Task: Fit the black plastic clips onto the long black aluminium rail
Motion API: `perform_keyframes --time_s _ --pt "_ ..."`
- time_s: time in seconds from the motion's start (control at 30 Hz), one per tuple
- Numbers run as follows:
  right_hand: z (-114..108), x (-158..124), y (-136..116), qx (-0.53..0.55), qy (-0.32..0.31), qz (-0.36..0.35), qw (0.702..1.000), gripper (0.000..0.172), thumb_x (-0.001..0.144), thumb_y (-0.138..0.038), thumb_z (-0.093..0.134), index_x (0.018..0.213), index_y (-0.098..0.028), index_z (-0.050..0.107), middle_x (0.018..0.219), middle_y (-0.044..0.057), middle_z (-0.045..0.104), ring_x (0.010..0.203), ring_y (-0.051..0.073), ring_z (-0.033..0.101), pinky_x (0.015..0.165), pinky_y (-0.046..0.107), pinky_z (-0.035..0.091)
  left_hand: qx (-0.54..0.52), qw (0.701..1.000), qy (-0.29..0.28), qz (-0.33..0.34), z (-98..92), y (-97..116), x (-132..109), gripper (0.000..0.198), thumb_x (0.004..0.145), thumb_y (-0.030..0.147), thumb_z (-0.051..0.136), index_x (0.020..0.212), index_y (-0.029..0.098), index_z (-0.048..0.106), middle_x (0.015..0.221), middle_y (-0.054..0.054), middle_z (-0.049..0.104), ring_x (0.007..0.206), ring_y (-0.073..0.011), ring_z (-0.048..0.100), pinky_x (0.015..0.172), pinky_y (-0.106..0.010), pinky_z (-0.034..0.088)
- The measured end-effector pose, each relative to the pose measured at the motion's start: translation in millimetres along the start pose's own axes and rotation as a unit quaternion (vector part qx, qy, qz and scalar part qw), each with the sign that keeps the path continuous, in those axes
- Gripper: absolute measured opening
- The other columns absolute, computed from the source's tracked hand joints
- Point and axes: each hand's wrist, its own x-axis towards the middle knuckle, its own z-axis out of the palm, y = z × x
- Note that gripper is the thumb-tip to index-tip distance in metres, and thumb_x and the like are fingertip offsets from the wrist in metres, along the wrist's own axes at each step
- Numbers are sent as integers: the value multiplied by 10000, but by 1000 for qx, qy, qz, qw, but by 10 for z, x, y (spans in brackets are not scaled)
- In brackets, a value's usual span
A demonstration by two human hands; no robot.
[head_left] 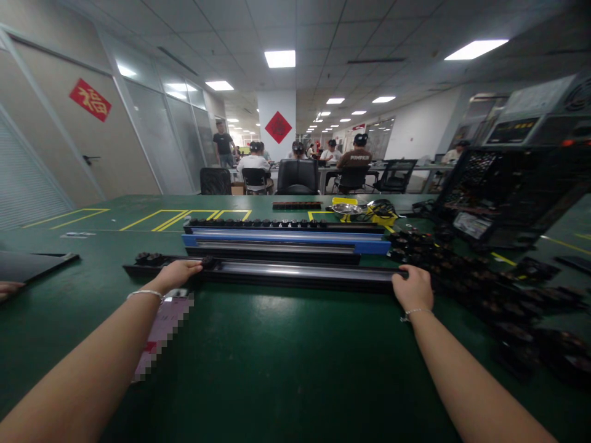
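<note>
A long black rail with a silver strip [295, 271] lies across the green table in front of me. My left hand [178, 274] is closed on it near its left end, beside several small black caps on that end. My right hand [414, 288] grips the right end, fingers curled over the edge. Behind it lie a second rail with a blue band [286, 241] and a further black one carrying a row of black caps [258, 224].
A heap of small black parts [498, 289] spreads at the right under a black crate [508, 191]. A flat card [164, 329] lies under my left forearm. A dark tray [32, 264] sits at far left beside another person's fingertips [7, 288]. People sit at desks behind.
</note>
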Motion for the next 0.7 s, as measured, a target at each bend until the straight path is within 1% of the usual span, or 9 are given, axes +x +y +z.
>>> perform_keyframes --time_s 0.13,0.3,0.5,0.6,0.7 --pt "1 8 10 0 -9 3 1000 363 724 -297 478 1042 -207 630 1139 97 481 914 223 553 830 364 456 22 1000 -19 2 -14 4 -6 387 826 399 533 1150 219 647 1152 -56 671 1076 -212 617 895 -255 431" --pt "-7 15 4 -2 -15 7 1000 377 726 -311 475 1055 -204 623 1152 100 485 909 226 556 825 364 456 36 999 -28 9 -33 13 -13 399 834 412 512 1157 215 641 1165 -51 664 1082 -203 613 902 -243 425" --pt "-33 4 -26 -12 -25 12 1000 386 731 -317 462 1067 -204 616 1165 103 484 920 233 559 822 372 459 40 999 -34 11 -37 5 0 415 832 423 504 1162 211 639 1151 -63 673 1082 -221 613 919 -270 422" --pt "-43 1 -35 -15 -30 14 999 391 737 -323 454 1074 -203 613 1172 104 486 926 239 560 825 378 457 32 999 -34 16 -38 4 4 411 822 424 515 1152 215 645 1161 -63 667 1084 -219 612 923 -274 423" --pt "-44 3 -35 -14 -29 15 999 394 737 -322 452 1077 -200 611 1183 105 486 938 243 559 834 377 453 18 999 -20 22 -44 19 -3 392 792 421 551 1104 218 675 1108 -63 691 1032 -232 638 896 -291 447"
